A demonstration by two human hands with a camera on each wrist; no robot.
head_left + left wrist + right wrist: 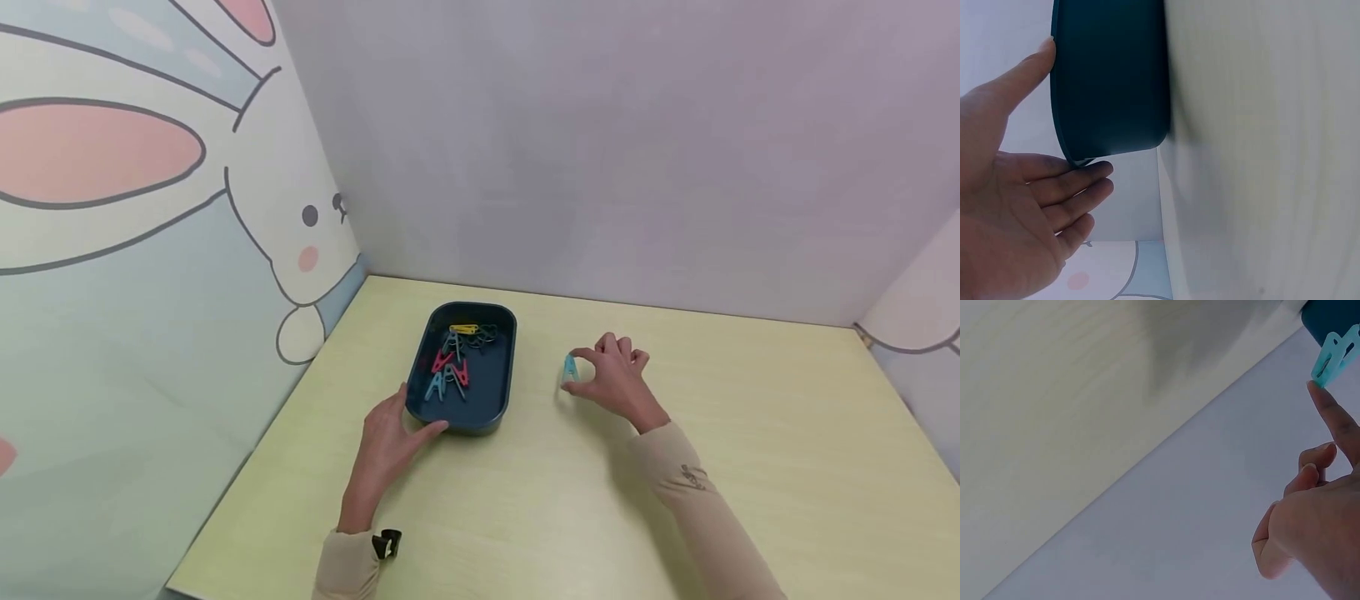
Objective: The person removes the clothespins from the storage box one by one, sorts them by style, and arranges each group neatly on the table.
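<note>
A dark blue rectangular tray (491,387) sits left of the middle of the table. My left hand (386,442) rests at its near left corner, thumb on the front rim, fingers fairly straight along the left side. In the left wrist view, the thumb and fingers touch the rim of the tray (1110,81). My right hand (618,383) pinches a light blue clothespin (570,369) between thumb and index finger, right of the tray. The right wrist view shows the index fingertip against one end of the clothespin (1329,359); the thumb is hidden there.
Inside the tray lie a yellow clothespin (464,329), red clothespins (461,372), blue ones (435,386) and dark green clips (483,335). The pale wooden table (525,508) meets a plain wall (600,167) behind and a rabbit-painted wall (150,375) at left.
</note>
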